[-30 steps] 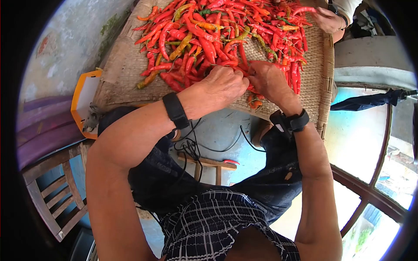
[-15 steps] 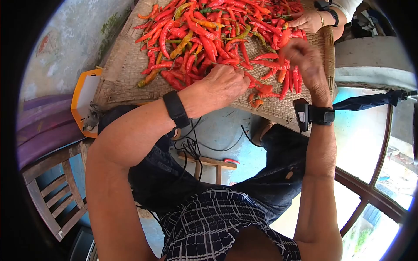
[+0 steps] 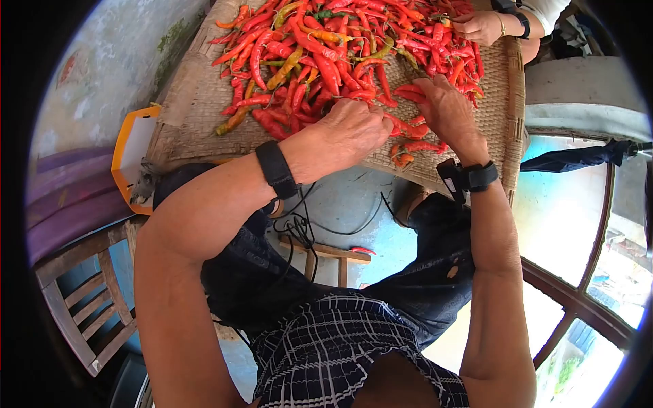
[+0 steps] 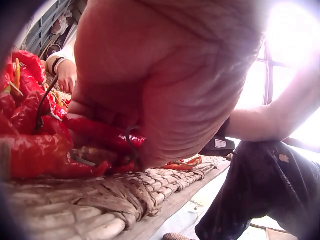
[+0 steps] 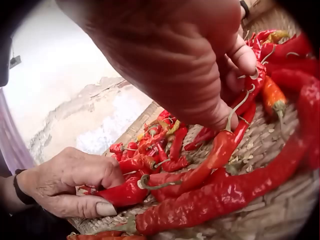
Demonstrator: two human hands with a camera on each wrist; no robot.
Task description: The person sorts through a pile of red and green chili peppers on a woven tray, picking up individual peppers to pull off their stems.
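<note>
Red chili peppers [image 3: 299, 41] lie heaped on a woven mat [image 3: 187, 109], a few of them orange, yellowish or green. At the heap's near edge my left hand [image 3: 347, 136] rests with curled fingers around a red chili pepper [image 4: 102, 134]; its thumb lies along the pepper's side in the right wrist view. My right hand [image 3: 445, 112] is a little farther right, reaching down among the peppers. In the right wrist view its fingertips pinch a red chili pepper [image 5: 256, 82]. Loose peppers [image 3: 418, 146] lie on the mat between my hands and its near edge.
Another person's hand [image 3: 479, 27] is at the heap's far right. Below the mat are a wooden stool [image 3: 330, 251], black cables [image 3: 296, 231] and one fallen pepper [image 3: 362, 250]. A wooden chair [image 3: 88, 299] stands left; a folded dark umbrella [image 3: 578, 160] hangs right.
My right hand left the left hand's side, swung out right over the heap, then came back inward and down onto peppers. My left hand has stayed in place. Peppers at the right have shifted.
</note>
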